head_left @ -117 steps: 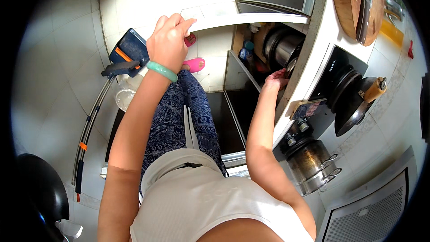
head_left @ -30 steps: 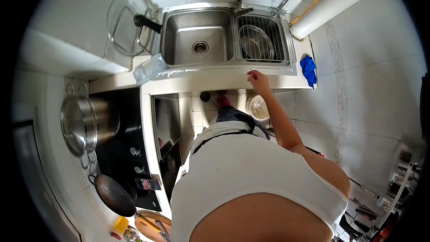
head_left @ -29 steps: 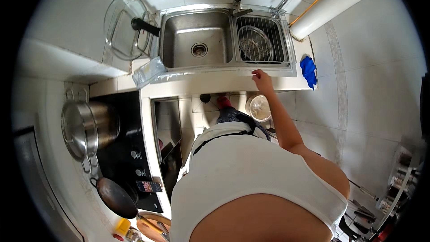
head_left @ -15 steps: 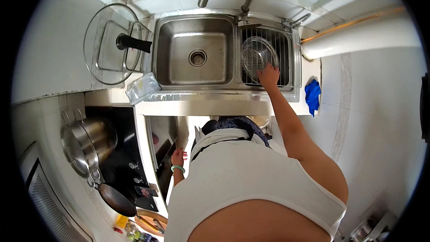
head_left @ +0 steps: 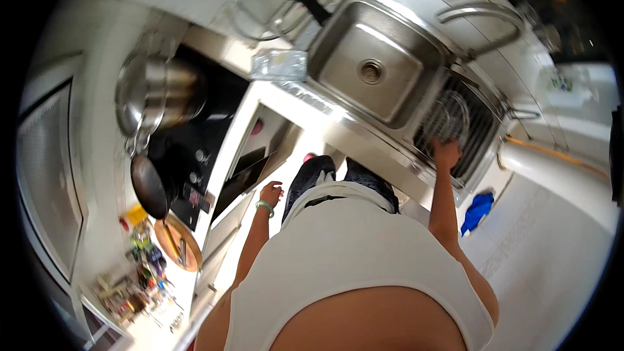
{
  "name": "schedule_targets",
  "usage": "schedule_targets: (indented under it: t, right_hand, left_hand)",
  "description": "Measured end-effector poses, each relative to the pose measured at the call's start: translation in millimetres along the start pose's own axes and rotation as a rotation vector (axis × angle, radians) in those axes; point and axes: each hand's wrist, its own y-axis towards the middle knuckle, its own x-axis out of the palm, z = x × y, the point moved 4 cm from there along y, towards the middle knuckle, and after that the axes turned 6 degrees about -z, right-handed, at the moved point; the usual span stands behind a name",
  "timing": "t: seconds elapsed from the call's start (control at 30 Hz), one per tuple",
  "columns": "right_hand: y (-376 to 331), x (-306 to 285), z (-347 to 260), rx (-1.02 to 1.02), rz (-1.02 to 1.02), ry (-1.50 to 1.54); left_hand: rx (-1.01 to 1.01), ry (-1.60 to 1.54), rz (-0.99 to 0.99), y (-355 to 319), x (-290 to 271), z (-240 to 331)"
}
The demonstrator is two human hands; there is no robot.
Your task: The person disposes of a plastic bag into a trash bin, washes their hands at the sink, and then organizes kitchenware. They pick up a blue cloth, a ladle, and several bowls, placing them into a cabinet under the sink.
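At the right side of the sink, my right hand (head_left: 446, 153) has its fingers closed at the near rim of a clear colander (head_left: 448, 117) with a perforated bottom. The colander rests on the wire rack (head_left: 484, 114) over the smaller basin, and the hand covers part of its rim. My left hand (head_left: 270, 195) hangs low beside the counter front, empty, its fingers loosely apart. A green bangle (head_left: 265, 207) circles that wrist.
Left of the rack is the large sink basin (head_left: 390, 94), with a curved faucet (head_left: 484, 10) behind. The cooktop (head_left: 198, 123) to the left holds a steel pot (head_left: 153, 94) and a frying pan (head_left: 149, 187). A round wooden board (head_left: 188, 257) lies nearer. A blue cloth (head_left: 478, 213) hangs right.
My view has turned left, so the sink appears tilted and more of the left counter shows. My right hand stays at the colander; my left hand remains low and empty.
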Motion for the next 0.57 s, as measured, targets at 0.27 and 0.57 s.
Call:
schedule_targets:
  t: [0.27, 0.57]
  right_hand:
    - [3.4, -7.8, -8.4, -0.045, -0.195, -0.244]
    - [-12.3, 2.0, -17.9, -0.141, 0.027, -0.245]
  left_hand:
    - [0.241, 0.195, 0.400, -29.5, -40.5, -5.6]
    - [-0.121, 0.099, 1.395, -95.6, -152.5, -117.1]
